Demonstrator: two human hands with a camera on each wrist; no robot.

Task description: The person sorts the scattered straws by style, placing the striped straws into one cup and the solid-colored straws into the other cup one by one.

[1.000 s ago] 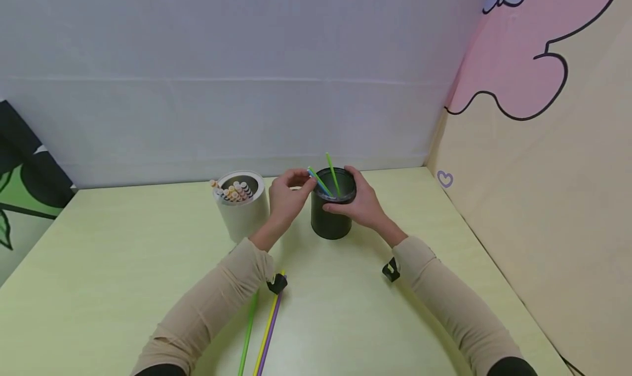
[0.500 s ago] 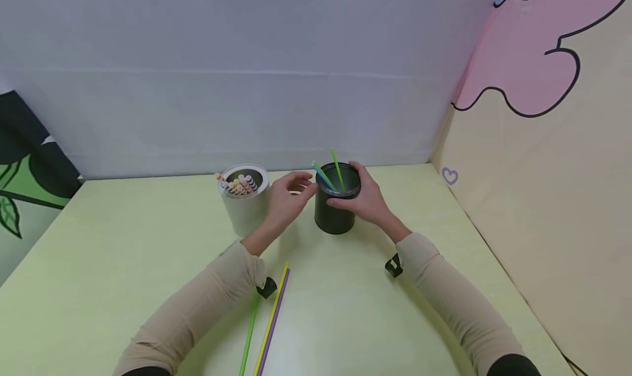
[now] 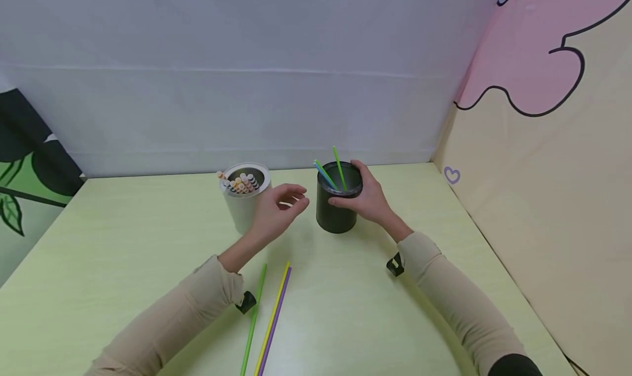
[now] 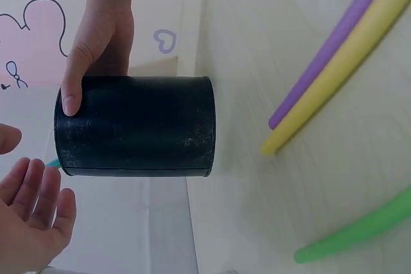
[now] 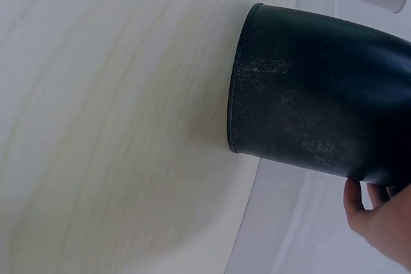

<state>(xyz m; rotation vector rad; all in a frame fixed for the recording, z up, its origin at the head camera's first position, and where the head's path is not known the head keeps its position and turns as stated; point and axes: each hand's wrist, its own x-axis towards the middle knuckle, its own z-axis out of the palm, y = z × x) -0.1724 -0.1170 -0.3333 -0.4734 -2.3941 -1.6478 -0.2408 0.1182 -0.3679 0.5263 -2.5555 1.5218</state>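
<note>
My right hand (image 3: 364, 200) grips the upper part of a black cylindrical holder (image 3: 336, 218), thumb at the near side of the rim and fingers round the right. Inside the holder, a green straw (image 3: 339, 167) leans up, beside a blue straw (image 3: 326, 176) and another green one at the left rim. My left hand (image 3: 278, 208) is just left of the holder, fingers loosely bent and nothing between them. In the left wrist view its fingers are apart from the black holder (image 4: 138, 126). Behind that hand stands a white holder (image 3: 239, 211) with several striped sticks (image 3: 242, 184).
On the pale table (image 3: 148, 222) in front lie a green straw (image 3: 254, 321), a yellow straw (image 3: 274, 315) and a purple straw (image 3: 278, 310). A grey-white wall (image 3: 222, 112) rises behind the holders, and a cream wall (image 3: 543, 200) bounds the right side.
My left hand has let go of the blue and green straws at the black holder's rim and moved left and slightly down. The right hand still grips the holder.
</note>
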